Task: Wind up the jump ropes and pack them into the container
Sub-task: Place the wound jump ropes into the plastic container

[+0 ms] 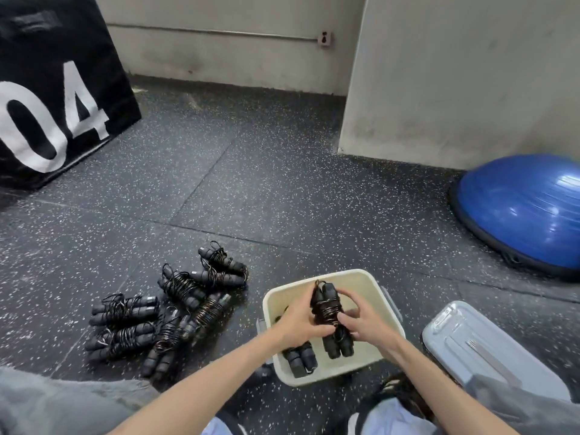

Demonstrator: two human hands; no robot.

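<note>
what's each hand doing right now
Left hand: grip closed on the wound rope over the bin.
Right hand: grip closed on the same rope.

Both your bare forearms reach forward from the bottom of the view and converge toward the middle. Your left hand (299, 321) has its back to the camera, fingers curled inward and gripping from the left. Your right hand (364, 318) faces it from the right, thumb up and fingers bent, pinching from that side. The fingertips of the two hands seem to touch, though the overlap makes that hard to tell. Both wrists are nearly straight.
</note>
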